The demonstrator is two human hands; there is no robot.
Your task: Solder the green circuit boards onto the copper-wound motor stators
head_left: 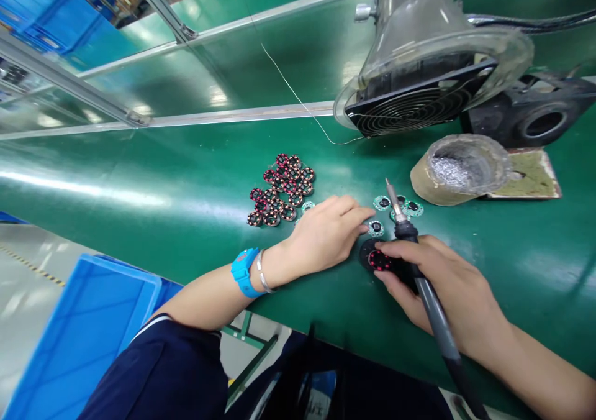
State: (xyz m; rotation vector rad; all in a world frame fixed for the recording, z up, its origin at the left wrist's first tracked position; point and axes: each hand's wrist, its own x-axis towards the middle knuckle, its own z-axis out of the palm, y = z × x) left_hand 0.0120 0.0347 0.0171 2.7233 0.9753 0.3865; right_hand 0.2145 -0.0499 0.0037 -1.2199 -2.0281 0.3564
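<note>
From the head view, the right hand (463, 296) pinches a pink-dotted ring (380, 260) on the bench (200, 171) with a soldering iron (433, 308) lodged across it, so a twist might swing the tip onto the loosely curled left hand (326, 230), whose grip I can't tell.

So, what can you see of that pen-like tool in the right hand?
It looks like a soldering iron: bare silvery metal tip, black collar, long dark-grey handle, apparently plastic. The right hand holds it slanted, tip pointing away from the wearer, seen among small green discs. Whether it touches them, or is hot, I cannot tell.
</note>
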